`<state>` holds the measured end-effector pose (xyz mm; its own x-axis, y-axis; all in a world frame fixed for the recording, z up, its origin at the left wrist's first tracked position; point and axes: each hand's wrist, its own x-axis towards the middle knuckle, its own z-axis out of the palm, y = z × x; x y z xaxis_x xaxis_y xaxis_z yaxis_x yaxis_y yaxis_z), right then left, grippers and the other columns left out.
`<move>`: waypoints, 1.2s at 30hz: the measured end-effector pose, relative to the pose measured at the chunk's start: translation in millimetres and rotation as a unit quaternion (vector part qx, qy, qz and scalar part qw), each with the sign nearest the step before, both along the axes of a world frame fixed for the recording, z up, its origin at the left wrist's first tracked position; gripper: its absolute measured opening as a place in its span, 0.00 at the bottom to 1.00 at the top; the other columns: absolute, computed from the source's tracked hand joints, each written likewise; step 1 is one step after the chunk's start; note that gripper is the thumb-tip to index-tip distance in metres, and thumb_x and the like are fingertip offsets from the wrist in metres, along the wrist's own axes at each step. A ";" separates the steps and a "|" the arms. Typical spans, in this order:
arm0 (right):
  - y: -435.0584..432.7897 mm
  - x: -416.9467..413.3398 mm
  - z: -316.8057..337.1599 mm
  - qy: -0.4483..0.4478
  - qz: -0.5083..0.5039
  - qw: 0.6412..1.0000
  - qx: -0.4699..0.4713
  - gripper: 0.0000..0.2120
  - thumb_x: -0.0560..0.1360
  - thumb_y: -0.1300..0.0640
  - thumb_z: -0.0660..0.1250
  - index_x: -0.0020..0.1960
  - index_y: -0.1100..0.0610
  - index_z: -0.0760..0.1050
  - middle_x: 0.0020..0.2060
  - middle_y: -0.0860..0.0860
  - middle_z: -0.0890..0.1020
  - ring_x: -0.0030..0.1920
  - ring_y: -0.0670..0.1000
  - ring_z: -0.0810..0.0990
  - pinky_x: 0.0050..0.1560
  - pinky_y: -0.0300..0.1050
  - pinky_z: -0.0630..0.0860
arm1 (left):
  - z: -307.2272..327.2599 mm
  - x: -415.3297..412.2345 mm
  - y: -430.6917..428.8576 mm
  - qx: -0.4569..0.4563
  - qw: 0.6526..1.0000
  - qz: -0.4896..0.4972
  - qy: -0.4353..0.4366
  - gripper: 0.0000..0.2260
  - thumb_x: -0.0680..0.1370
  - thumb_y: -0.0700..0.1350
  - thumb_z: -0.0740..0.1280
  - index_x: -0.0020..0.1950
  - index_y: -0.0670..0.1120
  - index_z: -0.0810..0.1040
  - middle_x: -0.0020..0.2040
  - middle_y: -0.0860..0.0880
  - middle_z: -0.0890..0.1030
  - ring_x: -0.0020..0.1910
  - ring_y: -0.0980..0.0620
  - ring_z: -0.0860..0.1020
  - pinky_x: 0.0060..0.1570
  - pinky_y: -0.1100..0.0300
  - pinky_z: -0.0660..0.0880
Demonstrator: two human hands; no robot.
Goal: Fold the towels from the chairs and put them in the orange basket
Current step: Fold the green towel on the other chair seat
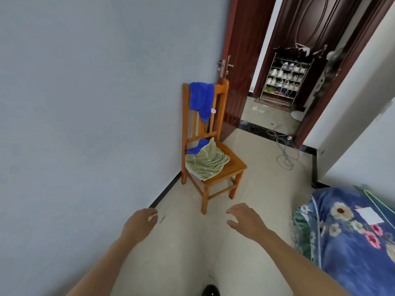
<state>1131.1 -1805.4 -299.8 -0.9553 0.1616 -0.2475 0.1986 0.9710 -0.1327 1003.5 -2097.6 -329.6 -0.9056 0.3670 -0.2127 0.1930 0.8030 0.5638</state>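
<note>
We see a bright blue towel [202, 99] on an orange-brown wooden chair [229, 165], a pale green striped towel [206, 162], a blue floral quilt [350, 238], and a reddish-brown door [239, 60].

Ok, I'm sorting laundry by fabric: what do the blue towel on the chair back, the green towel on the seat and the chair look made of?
Blue towel: soft cloth, perhaps microfibre; matte, hangs limp in folds.
Green towel: likely cotton terry; woven stripes, white lacy hem.
Chair: wood with glossy orange-brown varnish; slatted back, sheen on the seat.
</note>
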 end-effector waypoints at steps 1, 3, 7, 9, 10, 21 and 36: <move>9.4 -9.4 -1.4 0.008 -0.001 1.000 -0.004 0.20 0.79 0.48 0.56 0.69 0.51 0.66 0.68 0.48 0.69 0.70 0.49 0.62 0.65 0.43 0.64 | 1.5 -9.5 9.7 -0.003 1.000 -0.002 0.004 0.12 0.79 0.47 0.59 0.60 0.48 0.76 0.59 0.52 0.79 0.59 0.53 0.75 0.58 0.61 0.70; 33.0 -32.4 -4.9 0.024 -0.008 1.000 -0.019 0.20 0.79 0.48 0.56 0.69 0.51 0.66 0.68 0.47 0.69 0.70 0.48 0.62 0.65 0.42 0.63 | 3.2 -33.3 34.8 -0.008 1.000 -0.001 0.012 0.12 0.80 0.47 0.58 0.61 0.48 0.76 0.59 0.52 0.78 0.59 0.53 0.75 0.57 0.62 0.69; 75.3 -71.0 -8.7 0.046 -0.025 0.998 -0.043 0.19 0.79 0.48 0.56 0.69 0.51 0.67 0.68 0.46 0.70 0.69 0.48 0.63 0.64 0.41 0.63 | 5.9 -74.6 82.9 -0.017 1.000 -0.004 0.005 0.10 0.79 0.47 0.58 0.57 0.50 0.76 0.56 0.53 0.79 0.59 0.52 0.75 0.57 0.61 0.69; 97.1 -90.0 -10.5 0.043 -0.033 0.997 -0.055 0.19 0.79 0.49 0.57 0.68 0.51 0.67 0.67 0.46 0.71 0.69 0.48 0.64 0.63 0.40 0.64 | 7.3 -91.2 106.1 -0.018 1.000 -0.003 0.003 0.09 0.79 0.46 0.58 0.55 0.49 0.77 0.54 0.52 0.79 0.57 0.52 0.76 0.56 0.61 0.70; 107.9 -100.3 -10.7 0.045 -0.035 0.997 -0.060 0.18 0.79 0.49 0.57 0.68 0.51 0.68 0.66 0.46 0.71 0.68 0.48 0.65 0.62 0.40 0.64 | 6.8 -98.8 117.6 -0.014 1.000 0.001 0.003 0.10 0.79 0.46 0.58 0.56 0.48 0.77 0.55 0.51 0.79 0.57 0.52 0.76 0.55 0.61 0.70; 187.6 -197.2 -21.1 0.042 -0.033 0.995 -0.084 0.18 0.79 0.50 0.59 0.67 0.52 0.69 0.65 0.46 0.73 0.65 0.47 0.67 0.62 0.39 0.66 | -21.2 -184.0 185.8 -0.009 0.998 0.038 -0.054 0.09 0.79 0.45 0.60 0.55 0.47 0.78 0.54 0.49 0.80 0.55 0.49 0.77 0.50 0.63 0.69; 325.8 -421.8 -24.8 -0.031 -0.058 0.997 -0.036 0.17 0.79 0.51 0.58 0.67 0.51 0.68 0.65 0.47 0.73 0.66 0.48 0.68 0.62 0.41 0.68 | -66.8 -413.9 341.3 0.007 0.990 0.045 -0.130 0.10 0.79 0.49 0.57 0.49 0.49 0.78 0.52 0.48 0.81 0.51 0.50 0.77 0.46 0.62 0.70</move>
